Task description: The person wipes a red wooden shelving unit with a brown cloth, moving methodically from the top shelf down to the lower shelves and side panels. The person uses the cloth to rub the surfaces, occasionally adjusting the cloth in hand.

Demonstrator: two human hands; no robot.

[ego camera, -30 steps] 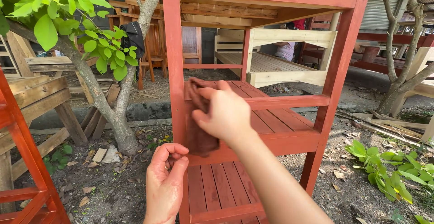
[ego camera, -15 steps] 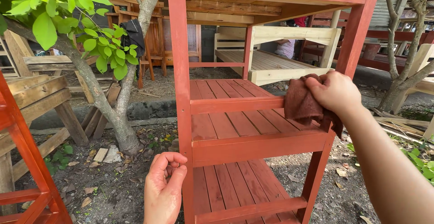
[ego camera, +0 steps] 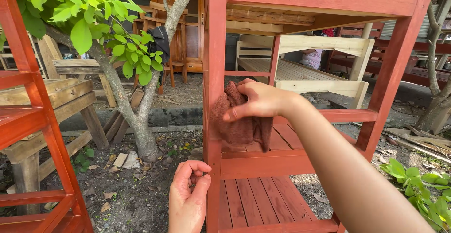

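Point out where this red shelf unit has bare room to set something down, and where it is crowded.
Free: the bottom slats, between the front post and the back rail, and the middle shelf's right half. Crowded: the middle shelf's left end, where the right hand presses a brown cloth against the post; the left hand hangs beside it.

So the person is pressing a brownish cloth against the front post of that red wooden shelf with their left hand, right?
Not quite: it is the right hand that presses the brownish cloth against the front post of the red wooden shelf. The left hand is lower down, loosely curled beside the post and holding nothing. The head view shows this.
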